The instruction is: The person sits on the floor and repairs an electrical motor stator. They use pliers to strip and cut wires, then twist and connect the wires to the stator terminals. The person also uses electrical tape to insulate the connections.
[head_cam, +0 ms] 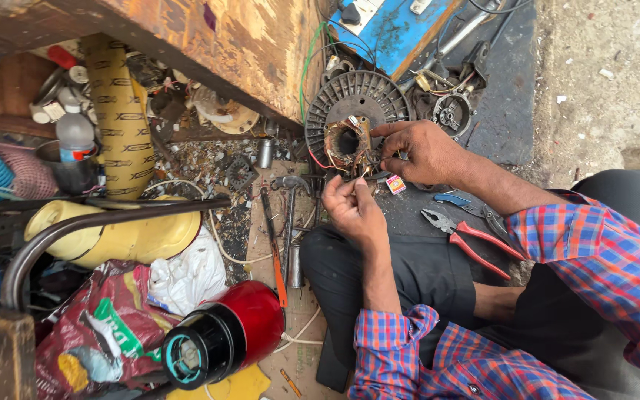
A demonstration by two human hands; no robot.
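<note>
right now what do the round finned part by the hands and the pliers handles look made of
Round finned part: probably dull grey cast metal, going by its matte, dusty ribs; moulded plastic can't be excluded. The windings in its centre look like copper wire, reddish brown. Pliers: dark steel head, with handles in a glossy red plastic or rubber sleeve.

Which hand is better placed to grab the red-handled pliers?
Likely the right hand: the red-handled metal pliers lie on its side, under its forearm. The left hand sits farther off, pinching wires by the round grey motor stator.
</note>
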